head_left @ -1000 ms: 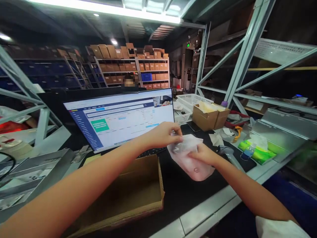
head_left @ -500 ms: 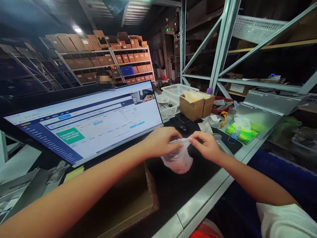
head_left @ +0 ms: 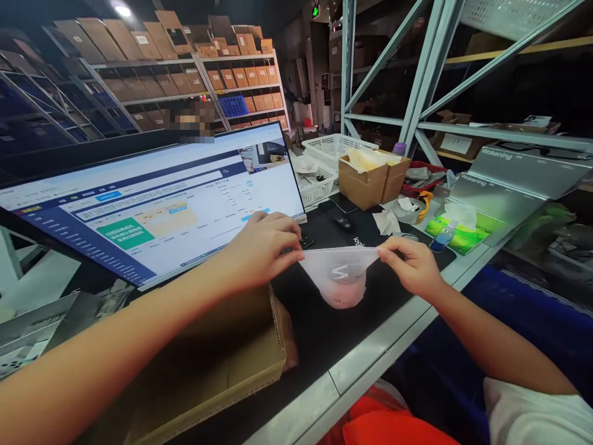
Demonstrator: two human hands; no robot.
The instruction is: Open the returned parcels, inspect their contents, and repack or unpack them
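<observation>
Translucent bag (head_left: 341, 281), top edge taut, is pinched by left grip (head_left: 269, 247) and right grip (head_left: 413, 266).

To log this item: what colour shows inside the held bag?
Pink, through the translucent bag; best seen in the head view.

one head-worn camera, wide view, facing forward and down; left hand (head_left: 266, 248) and right hand (head_left: 414, 264) near, open cardboard box (head_left: 222, 358) close below, monitor (head_left: 194, 207) at left, shelving rack (head_left: 205, 80) far ahead.
</observation>
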